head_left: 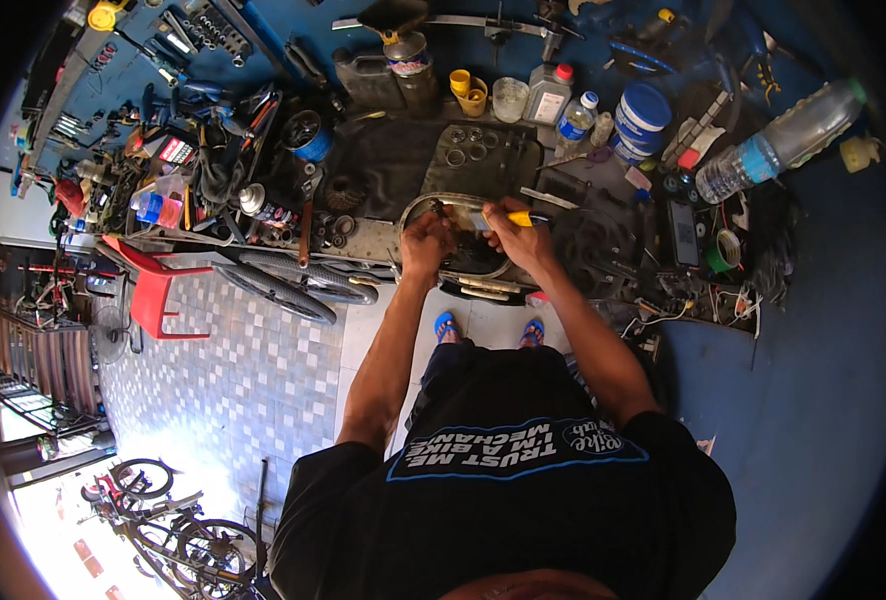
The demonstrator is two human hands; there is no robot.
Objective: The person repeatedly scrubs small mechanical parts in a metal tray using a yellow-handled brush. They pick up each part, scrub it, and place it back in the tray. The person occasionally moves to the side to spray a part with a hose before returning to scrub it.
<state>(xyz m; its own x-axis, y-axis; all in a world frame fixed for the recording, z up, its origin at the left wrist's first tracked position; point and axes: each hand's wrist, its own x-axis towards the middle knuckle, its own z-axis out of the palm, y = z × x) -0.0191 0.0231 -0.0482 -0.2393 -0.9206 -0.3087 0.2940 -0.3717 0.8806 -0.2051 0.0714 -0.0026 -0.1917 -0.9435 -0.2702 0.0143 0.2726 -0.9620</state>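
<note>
My right hand [516, 236] is closed around a brush [535, 218] with a yellow, dark-tipped handle. Its pale end points left, toward my other hand. My left hand [429, 243] has its fingers pinched together on something small and dark that I cannot make out. Both hands are over a rounded metal tray [484, 273] at the workbench's near edge. Dark contents show inside the tray, partly hidden by my hands. Just beyond it, several metal rings [455, 157] lie on a dark flat sheet [511, 160].
Bottles [576, 118], a blue tub [643, 115] and yellow cups [469, 92] line the bench's back. Tools crowd the left, near a spray can [253, 200]. A large plastic bottle [783, 145] and phone [683, 234] are right. A red chair [158, 295] and tyres [273, 285] stand left.
</note>
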